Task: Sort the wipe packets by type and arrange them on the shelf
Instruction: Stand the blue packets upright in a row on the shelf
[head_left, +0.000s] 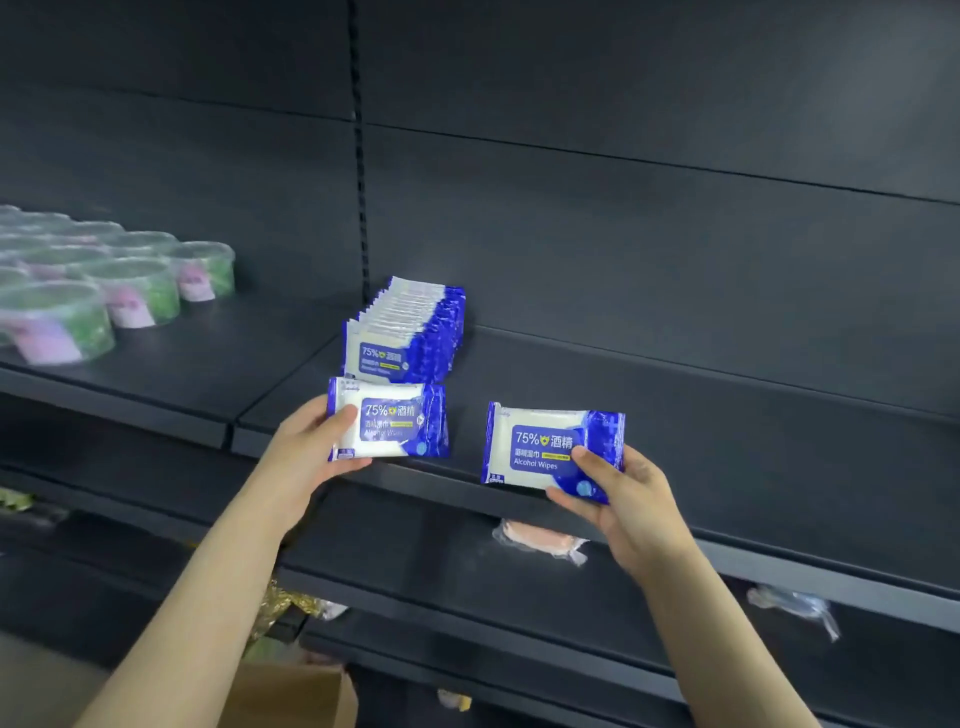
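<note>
A row of several blue-and-white alcohol wipe packets (408, 332) stands upright on the dark shelf (675, 431), running back toward the rear panel. My left hand (311, 447) grips one more such packet (395, 423) by its left end, upright at the shelf's front edge just before the row. My right hand (623, 504) pinches another alcohol wipe packet (545, 447) by its lower right corner, upright and a little to the right of the first, with a gap between them.
Several clear round tubs with green and pink labels (119, 291) fill the shelf's left section. On the lower shelf lie a pinkish plastic packet (540, 540) and a clear wrapper (795, 605). A cardboard box (291, 696) stands at the bottom, with gold wrapping (280, 605) above it.
</note>
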